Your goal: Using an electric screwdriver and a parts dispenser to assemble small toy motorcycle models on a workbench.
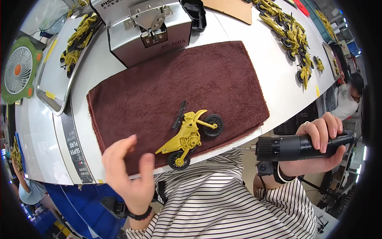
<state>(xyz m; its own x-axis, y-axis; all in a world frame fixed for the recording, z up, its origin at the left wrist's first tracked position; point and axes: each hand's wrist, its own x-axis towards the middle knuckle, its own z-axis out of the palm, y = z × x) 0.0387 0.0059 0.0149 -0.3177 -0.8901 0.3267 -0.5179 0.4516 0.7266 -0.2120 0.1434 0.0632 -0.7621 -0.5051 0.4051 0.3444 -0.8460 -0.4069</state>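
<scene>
right hand grips black screwdriver; yellow toy motorbike on brown towel.

Black label strip, perhaps a sticker, at table's left edge.

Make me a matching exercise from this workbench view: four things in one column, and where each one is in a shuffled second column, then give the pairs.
Things
1. yellow toy motorbike
2. black electric screwdriver
3. green fan
4. metal tray

Places
A. in the right hand
B. at the far left edge of the view
C. lying on the brown towel
D. left of the towel, holding yellow bikes

Pairs: 1-C, 2-A, 3-B, 4-D
</scene>
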